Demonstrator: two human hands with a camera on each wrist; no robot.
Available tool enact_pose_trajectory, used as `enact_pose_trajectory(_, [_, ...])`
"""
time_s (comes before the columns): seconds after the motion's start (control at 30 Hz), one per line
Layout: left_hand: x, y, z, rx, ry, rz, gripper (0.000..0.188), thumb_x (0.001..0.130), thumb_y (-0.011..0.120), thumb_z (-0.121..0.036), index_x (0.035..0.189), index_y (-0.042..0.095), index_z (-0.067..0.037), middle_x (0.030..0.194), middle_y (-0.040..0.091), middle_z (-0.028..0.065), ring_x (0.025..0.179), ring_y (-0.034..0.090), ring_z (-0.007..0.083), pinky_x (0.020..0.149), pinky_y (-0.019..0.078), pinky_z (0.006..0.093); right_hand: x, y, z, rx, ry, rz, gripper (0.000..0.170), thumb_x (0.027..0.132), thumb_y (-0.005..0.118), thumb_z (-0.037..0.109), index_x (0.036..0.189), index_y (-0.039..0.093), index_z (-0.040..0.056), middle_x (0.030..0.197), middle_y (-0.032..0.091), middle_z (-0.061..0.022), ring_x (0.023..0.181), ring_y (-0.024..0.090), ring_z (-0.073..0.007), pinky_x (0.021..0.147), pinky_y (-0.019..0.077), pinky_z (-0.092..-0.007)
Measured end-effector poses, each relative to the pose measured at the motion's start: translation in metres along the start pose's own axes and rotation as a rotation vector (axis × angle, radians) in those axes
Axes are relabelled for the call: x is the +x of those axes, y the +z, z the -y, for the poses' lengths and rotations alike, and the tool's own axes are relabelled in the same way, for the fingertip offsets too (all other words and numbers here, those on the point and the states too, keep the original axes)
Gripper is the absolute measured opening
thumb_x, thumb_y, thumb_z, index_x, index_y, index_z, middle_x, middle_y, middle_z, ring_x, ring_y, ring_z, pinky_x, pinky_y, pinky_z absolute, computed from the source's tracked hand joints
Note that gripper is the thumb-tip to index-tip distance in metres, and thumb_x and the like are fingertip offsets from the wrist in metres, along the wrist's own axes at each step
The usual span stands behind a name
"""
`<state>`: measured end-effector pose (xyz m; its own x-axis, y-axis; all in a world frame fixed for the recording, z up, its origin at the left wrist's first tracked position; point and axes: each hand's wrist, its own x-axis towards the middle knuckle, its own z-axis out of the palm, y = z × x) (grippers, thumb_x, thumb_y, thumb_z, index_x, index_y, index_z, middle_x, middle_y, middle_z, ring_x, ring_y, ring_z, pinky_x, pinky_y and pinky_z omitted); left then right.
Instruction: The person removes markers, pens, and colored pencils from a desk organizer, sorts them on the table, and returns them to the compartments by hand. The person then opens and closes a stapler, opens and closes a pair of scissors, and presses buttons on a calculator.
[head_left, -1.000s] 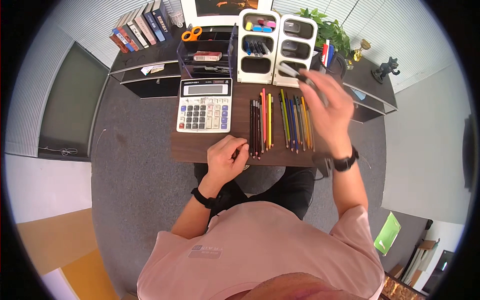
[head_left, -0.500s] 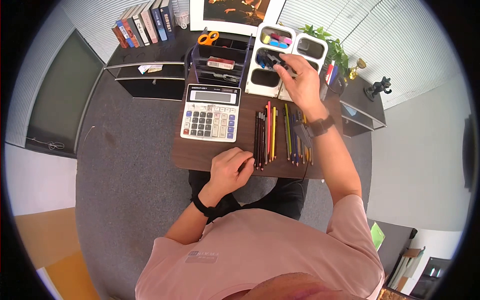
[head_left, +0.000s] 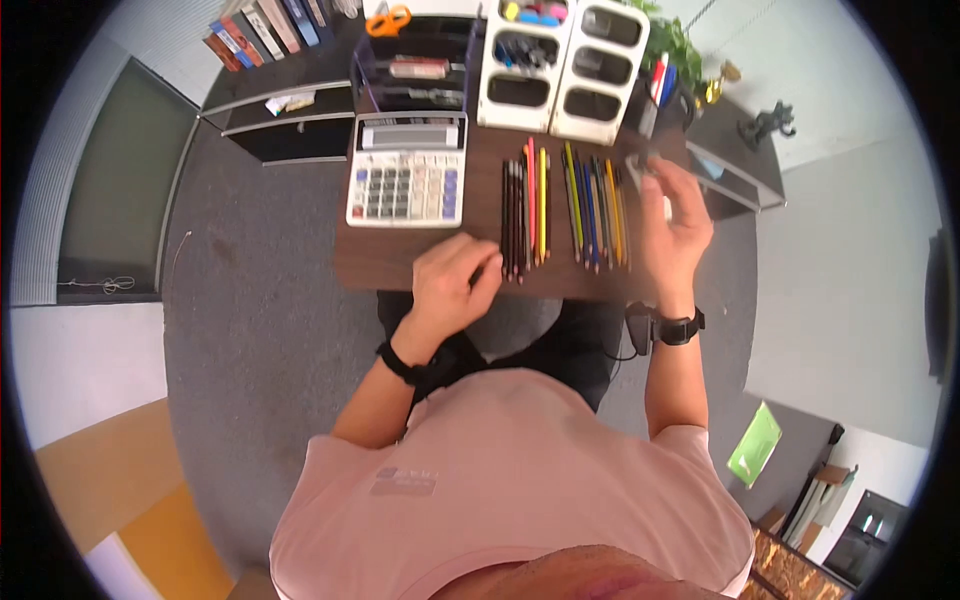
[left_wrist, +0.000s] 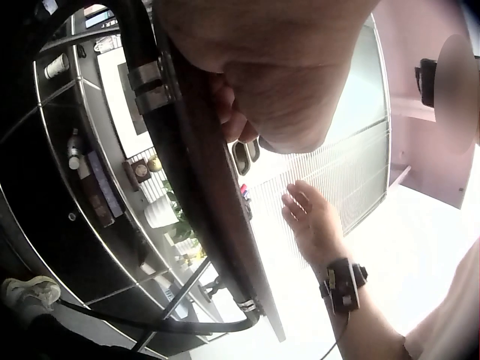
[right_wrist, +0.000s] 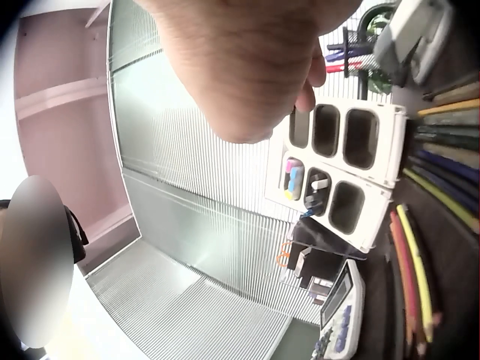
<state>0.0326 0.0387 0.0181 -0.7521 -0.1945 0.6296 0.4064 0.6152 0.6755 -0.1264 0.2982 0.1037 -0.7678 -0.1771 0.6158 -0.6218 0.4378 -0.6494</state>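
My left hand point(head_left: 450, 285) rests at the desk's front edge, beside the dark pencils point(head_left: 512, 220), its fingers loosely curled with nothing in them. Over the desk's right side hovers my right hand point(head_left: 678, 235), blurred in the head view, its fingers loosely bent and apart in the left wrist view. Under and beyond its fingertips lies a grey-and-white thing like a stapler point(right_wrist: 412, 37), partly covered in the head view. Coloured pencils point(head_left: 588, 215) lie in two rows between the hands. Pens point(head_left: 525, 52) fill the middle compartment of the white left organizer point(head_left: 512, 117); highlighters point(head_left: 535, 13) sit above.
A white calculator point(head_left: 408, 185) lies at the left, below a dark desk tray point(head_left: 470, 80) with orange scissors point(head_left: 388, 20). The white right organizer point(head_left: 585, 132) has three compartments. Red and blue markers point(head_left: 660, 80) stand at the back right, near a plant point(head_left: 670, 50).
My right hand carried a pen to the organizer's middle compartment, let it go there, and has come back to the desk's right side. The left hand stays by the front edge.
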Motion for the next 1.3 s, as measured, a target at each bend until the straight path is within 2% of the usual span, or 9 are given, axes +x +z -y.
enact_pose_trajectory(0.17, [-0.002,0.004,-0.002,0.019,-0.05,0.023,0.007,0.097,0.083,-0.001,0.103,0.081,-0.001,0.083,0.071,0.0087,0.057,0.061,0.0187,0.055,0.0477,0.0335,-0.069,-0.022,-0.035,0.111,0.242,-0.058,0.023,0.112,0.08,0.013,0.131,0.083,-0.0002,0.118,0.082,-0.007,0.103,0.074,-0.0129,0.096,0.0594,-0.0304])
enact_pose_trajectory(0.33, [-0.001,0.005,-0.003,0.095,-0.038,0.043,0.006,0.098,0.083,-0.002,0.104,0.082,-0.001,0.084,0.073,0.0077,0.058,0.061,0.0173,0.056,0.0478,0.0321,-0.099,-0.023,-0.054,0.237,0.548,-0.083,0.025,0.114,0.079,0.018,0.129,0.084,-0.0016,0.104,0.081,-0.002,0.092,0.071,-0.0069,0.082,0.0573,-0.0262])
enact_pose_trajectory(0.63, [-0.004,0.01,-0.005,0.148,-0.083,0.02,0.008,0.101,0.083,-0.004,0.107,0.082,0.0,0.084,0.073,0.0077,0.059,0.059,0.0146,0.057,0.0478,0.0314,-0.109,-0.015,-0.069,0.266,0.464,-0.062,0.022,0.114,0.08,0.016,0.123,0.084,-0.0027,0.094,0.08,-0.002,0.084,0.071,-0.0069,0.077,0.0577,-0.0264])
enact_pose_trajectory(0.87, [-0.005,0.011,-0.004,0.167,-0.085,0.043,0.009,0.101,0.083,-0.005,0.108,0.082,0.001,0.086,0.074,0.0082,0.06,0.059,0.0136,0.058,0.0483,0.0303,-0.107,-0.014,-0.061,0.287,0.429,-0.066,0.022,0.114,0.08,0.017,0.122,0.084,-0.0028,0.094,0.081,-0.0034,0.082,0.072,-0.0076,0.075,0.0582,-0.0268])
enact_pose_trajectory(0.93, [-0.004,0.013,-0.005,0.176,-0.095,0.007,0.008,0.096,0.085,-0.003,0.103,0.082,-0.001,0.08,0.071,0.0068,0.059,0.061,0.0171,0.056,0.0486,0.0331,-0.106,-0.013,-0.061,0.286,0.436,-0.068,0.022,0.113,0.08,0.016,0.122,0.083,-0.0035,0.093,0.081,-0.0042,0.082,0.073,-0.008,0.076,0.0585,-0.0269])
enact_pose_trajectory(1.07, [-0.007,0.013,-0.004,0.185,-0.113,0.013,0.008,0.096,0.085,-0.003,0.103,0.082,-0.001,0.08,0.071,0.0065,0.059,0.061,0.0174,0.056,0.0491,0.0331,-0.105,-0.014,-0.057,0.242,0.404,-0.079,0.022,0.113,0.08,0.016,0.121,0.083,-0.0037,0.092,0.081,-0.0043,0.082,0.073,-0.008,0.076,0.0587,-0.0268])
enact_pose_trajectory(1.13, [-0.008,0.012,-0.002,0.173,-0.097,0.03,0.007,0.101,0.082,-0.004,0.107,0.081,0.001,0.086,0.073,0.0075,0.06,0.059,0.0123,0.058,0.0475,0.0298,-0.105,-0.013,-0.059,0.253,0.406,-0.072,0.021,0.112,0.08,0.015,0.12,0.084,-0.0035,0.093,0.081,-0.0039,0.082,0.073,-0.0077,0.076,0.0589,-0.0268])
enact_pose_trajectory(1.27, [-0.006,0.011,-0.004,0.169,-0.072,0.024,0.006,0.101,0.082,-0.003,0.106,0.081,0.0,0.084,0.071,0.0066,0.06,0.058,0.0118,0.058,0.047,0.0299,-0.105,-0.012,-0.061,0.246,0.346,-0.089,0.02,0.112,0.08,0.015,0.119,0.084,-0.0031,0.093,0.081,-0.0038,0.082,0.073,-0.0074,0.076,0.059,-0.0268])
enact_pose_trajectory(1.3, [-0.005,0.012,-0.005,0.164,-0.081,0.025,0.006,0.099,0.083,-0.004,0.103,0.081,-0.001,0.083,0.071,0.0068,0.06,0.061,0.0147,0.057,0.0485,0.0315,-0.105,-0.012,-0.062,0.251,0.358,-0.082,0.02,0.112,0.08,0.014,0.119,0.084,-0.0032,0.093,0.081,-0.004,0.082,0.073,-0.0073,0.077,0.0591,-0.0268])
